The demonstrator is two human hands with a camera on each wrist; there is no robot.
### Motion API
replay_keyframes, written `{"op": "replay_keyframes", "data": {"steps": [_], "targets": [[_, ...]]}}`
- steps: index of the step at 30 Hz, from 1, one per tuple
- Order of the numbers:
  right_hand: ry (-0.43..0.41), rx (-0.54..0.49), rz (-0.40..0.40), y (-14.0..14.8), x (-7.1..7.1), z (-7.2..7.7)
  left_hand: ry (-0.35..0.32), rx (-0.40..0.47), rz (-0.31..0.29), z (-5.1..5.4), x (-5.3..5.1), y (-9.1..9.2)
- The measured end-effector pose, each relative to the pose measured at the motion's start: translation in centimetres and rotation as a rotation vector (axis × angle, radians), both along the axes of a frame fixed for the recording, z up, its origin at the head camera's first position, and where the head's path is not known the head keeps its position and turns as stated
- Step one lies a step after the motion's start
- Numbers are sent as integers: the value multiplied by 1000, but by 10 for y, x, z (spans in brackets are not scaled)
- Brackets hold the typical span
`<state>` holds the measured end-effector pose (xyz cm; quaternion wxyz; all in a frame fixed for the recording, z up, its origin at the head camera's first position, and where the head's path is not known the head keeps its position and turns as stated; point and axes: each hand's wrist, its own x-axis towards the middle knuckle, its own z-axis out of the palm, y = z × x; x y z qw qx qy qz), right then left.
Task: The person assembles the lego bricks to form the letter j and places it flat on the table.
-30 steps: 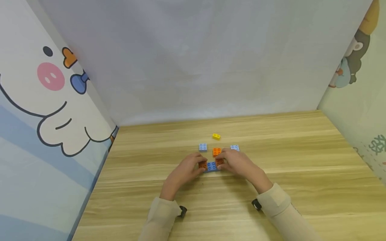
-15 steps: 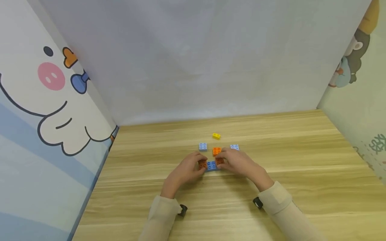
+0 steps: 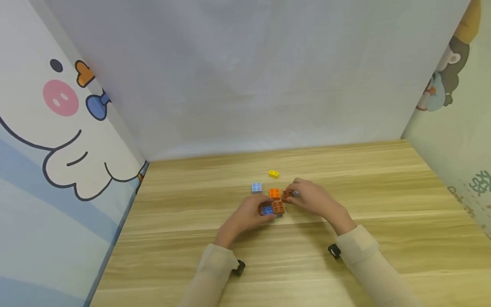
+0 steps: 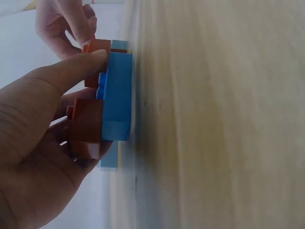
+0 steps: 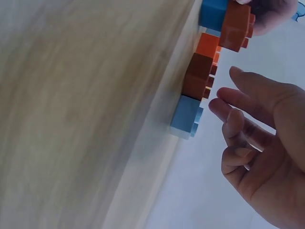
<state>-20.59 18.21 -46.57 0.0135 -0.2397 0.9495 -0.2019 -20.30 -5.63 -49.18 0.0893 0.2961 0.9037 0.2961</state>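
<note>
My left hand (image 3: 249,212) grips a long blue toy brick (image 4: 117,90), thumb on the near side and fingers behind. Two brown bricks sit on its top, one at each end: the right one (image 3: 278,207) shows plainly, while the left one (image 4: 88,121) is partly covered by the hand in the head view. My right hand (image 3: 312,197) is beside a third brown brick (image 5: 198,76) standing on the table; in the right wrist view its loosely bent fingers are apart from that brick. A light blue brick (image 5: 186,114) stands close to the brown one, partly hidden in the head view.
An orange brick (image 3: 274,193) stands just behind the blue one. Farther back are another light blue brick (image 3: 256,187) and a small yellow brick (image 3: 273,174). The wooden table (image 3: 192,183) meets a pale cloth backdrop (image 3: 245,106) at its far edge.
My right hand has let go of the brown brick at the blue brick's right end and moved right and back to another brown brick. My left hand has shifted right, its fingers covering more of the blue brick.
</note>
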Motion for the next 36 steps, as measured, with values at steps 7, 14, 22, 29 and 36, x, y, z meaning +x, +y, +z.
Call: {"op": "replay_keyframes", "data": {"steps": [7, 14, 22, 29, 36], "targets": [[-12, 0, -9, -3, -8, -7, -14, 52, -13, -9, -4, 2], [-41, 16, -8, -4, -12, -10, -49, 88, -19, -8, -3, 2], [-64, 5, 0, -6, -12, -10, -70, 80, -12, -9, -4, 0], [-54, -9, 4, -5, -6, 0, -66, 92, -10, -12, -5, 0], [-63, 6, 0, -5, -1, 8, -69, 87, -19, -12, -6, 0]]}}
